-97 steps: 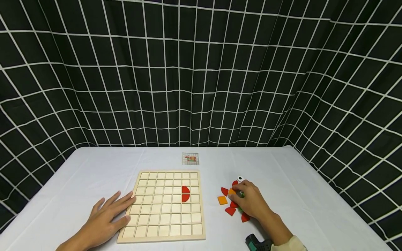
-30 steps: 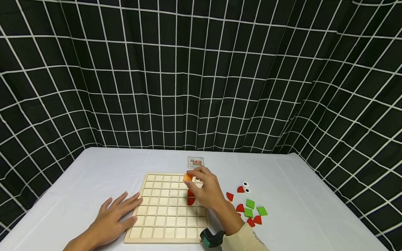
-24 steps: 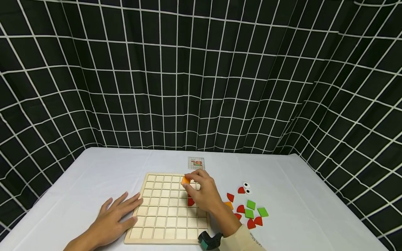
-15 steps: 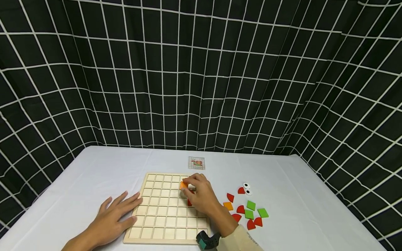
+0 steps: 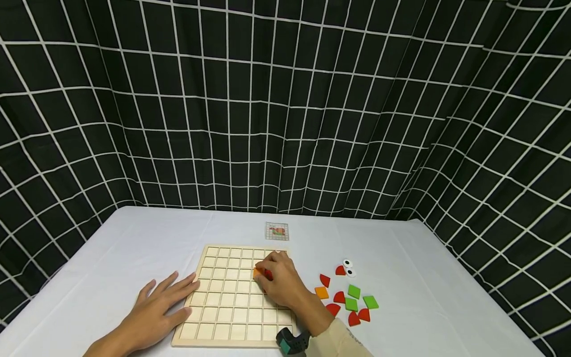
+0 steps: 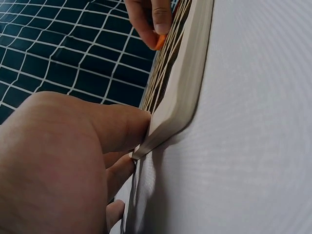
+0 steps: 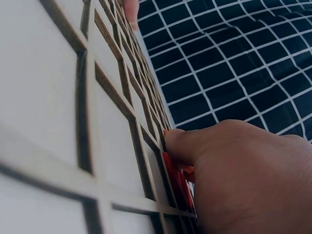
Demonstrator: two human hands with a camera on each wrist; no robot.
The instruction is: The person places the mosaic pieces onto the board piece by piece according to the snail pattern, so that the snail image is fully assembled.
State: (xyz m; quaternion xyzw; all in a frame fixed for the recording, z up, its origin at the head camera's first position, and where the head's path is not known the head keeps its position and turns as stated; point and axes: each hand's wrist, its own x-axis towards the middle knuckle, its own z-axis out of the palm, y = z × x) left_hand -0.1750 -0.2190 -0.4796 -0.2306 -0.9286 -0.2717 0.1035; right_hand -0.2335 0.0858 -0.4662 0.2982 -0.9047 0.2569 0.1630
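In the head view a wooden grid board (image 5: 233,343) lies on the table. My left hand (image 5: 153,307) rests along its left edge with fingers spread; the left wrist view has the thumb and fingertips touching the board's edge. My right hand (image 5: 278,277) pinches an orange square tile (image 5: 256,273) between thumb and fingers, low over a cell in the upper right of the grid. Directly right of that tile sit red quarter-circle tiles (image 5: 268,274), partly covered by the hand. The right wrist view shows red tiles (image 7: 176,178) beside the thumb.
Right of the board lie loose pieces: an orange square (image 5: 321,293), green squares (image 5: 351,304), several red quarter-circles (image 5: 339,297) and two round eye pieces (image 5: 347,263). A small picture card (image 5: 277,231) lies behind the board. A black band (image 5: 292,341) is at the right wrist.
My right hand took an orange square tile from the loose pieces, carried it left over the board, then lowered it beside the red tiles. The left hand stays on the board's edge.
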